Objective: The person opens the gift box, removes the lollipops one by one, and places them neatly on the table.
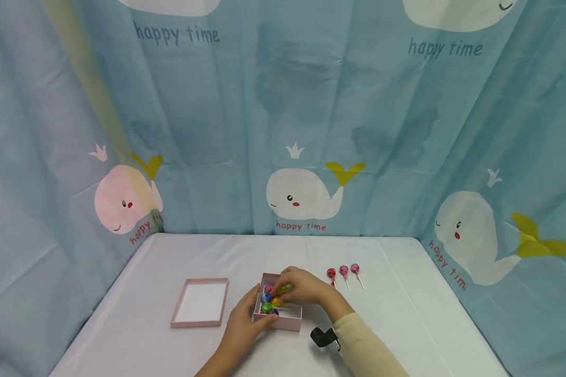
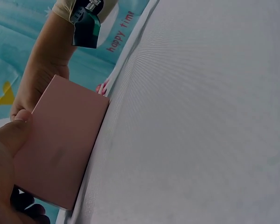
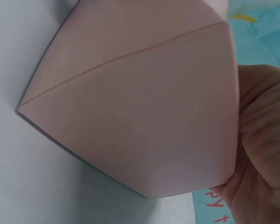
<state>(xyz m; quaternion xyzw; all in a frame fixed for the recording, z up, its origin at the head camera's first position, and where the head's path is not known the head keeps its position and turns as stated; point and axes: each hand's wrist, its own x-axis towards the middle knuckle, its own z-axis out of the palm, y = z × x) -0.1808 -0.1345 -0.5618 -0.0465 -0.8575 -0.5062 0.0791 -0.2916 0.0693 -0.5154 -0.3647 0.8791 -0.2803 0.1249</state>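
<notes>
An open pink box (image 1: 286, 323) stands on the white table, with several wrapped lollipops (image 1: 266, 307) in its left part. My left hand (image 1: 242, 323) grips the box at its left side, thumb at the near left corner. Reaching in over the far edge, my right hand (image 1: 302, 286) pinches a yellow-wrapped lollipop (image 1: 285, 288) among the others; its fingertips are partly hidden. In the left wrist view, the thumb of the left hand (image 2: 4, 158) lies against the box's outer wall (image 2: 60, 144). Only outer walls of the box (image 3: 130, 121) and part of the right hand (image 3: 266, 140) fill the right wrist view.
A pink-rimmed box lid (image 1: 173, 314) lies left of the box, white inside up. Three lollipops (image 1: 344, 270) with red and pink wrappers lie at the back right. A black wrist device (image 1: 323, 337) hangs by the right sleeve. Blue whale-print curtains (image 1: 302, 104) enclose the table.
</notes>
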